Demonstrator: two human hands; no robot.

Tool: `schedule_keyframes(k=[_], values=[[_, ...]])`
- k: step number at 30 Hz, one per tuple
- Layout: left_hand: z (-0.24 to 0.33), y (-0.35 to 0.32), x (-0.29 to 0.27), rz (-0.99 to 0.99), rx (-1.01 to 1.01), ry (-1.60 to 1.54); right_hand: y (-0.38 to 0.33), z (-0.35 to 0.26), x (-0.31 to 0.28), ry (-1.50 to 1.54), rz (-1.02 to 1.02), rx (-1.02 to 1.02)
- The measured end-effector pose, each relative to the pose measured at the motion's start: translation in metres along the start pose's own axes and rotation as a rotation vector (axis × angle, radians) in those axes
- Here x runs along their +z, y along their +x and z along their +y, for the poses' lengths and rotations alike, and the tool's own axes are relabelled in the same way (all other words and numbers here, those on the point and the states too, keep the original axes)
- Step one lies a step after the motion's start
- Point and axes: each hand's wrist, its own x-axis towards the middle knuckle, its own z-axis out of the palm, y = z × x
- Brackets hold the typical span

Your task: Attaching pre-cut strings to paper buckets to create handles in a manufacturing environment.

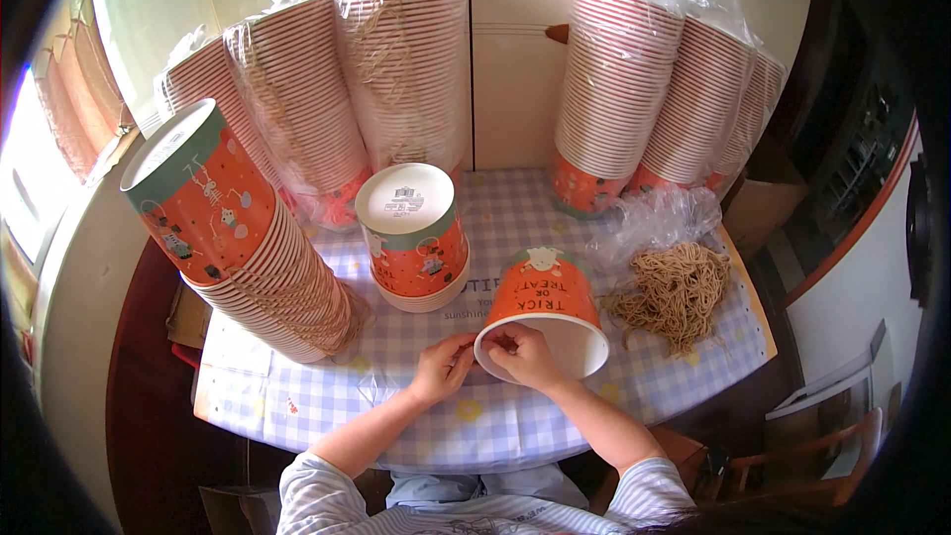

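An orange paper bucket (555, 282) with a white inside and a green band at its base lies tipped on the table, mouth toward me. At the left side of its rim, my left hand (444, 369) is closed on the outside, fingertips at the wall. Reaching into the mouth, my right hand (525, 357) is closed at the inner side of that same wall. What the fingertips pinch is too small to make out. A tangled heap of tan strings (679, 292) lies to the right of the bucket, under a crumpled clear plastic bag (662, 220).
Upside-down buckets (416, 238) form a short stack behind my left hand. A tall stack (233, 218) leans at the left, strings hanging off it. Plastic-wrapped bucket stacks (406, 69) (619, 79) line the back. A checkered cloth (297, 401) covers the table; a wooden chair (822, 461) stands lower right.
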Motion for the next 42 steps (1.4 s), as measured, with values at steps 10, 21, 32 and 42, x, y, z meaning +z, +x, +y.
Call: schedule_keyframes(k=[10, 21, 32, 42], values=[[0.006, 0.003, -0.007, -0.064, 0.05, 0.08, -0.001, -0.001, -0.002, 0.034, -0.078, -0.003], [0.004, 0.006, -0.008, -0.054, 0.08, 0.227, 0.0, -0.001, -0.005, 0.006, -0.093, -0.043], [-0.004, 0.004, -0.007, -0.045, 0.047, 0.147, -0.005, -0.011, 0.001, -0.598, -0.074, -0.326], [0.012, 0.022, -0.01, -0.053, 0.02, -0.123, 0.004, -0.056, -0.006, -0.971, 0.191, -0.589]])
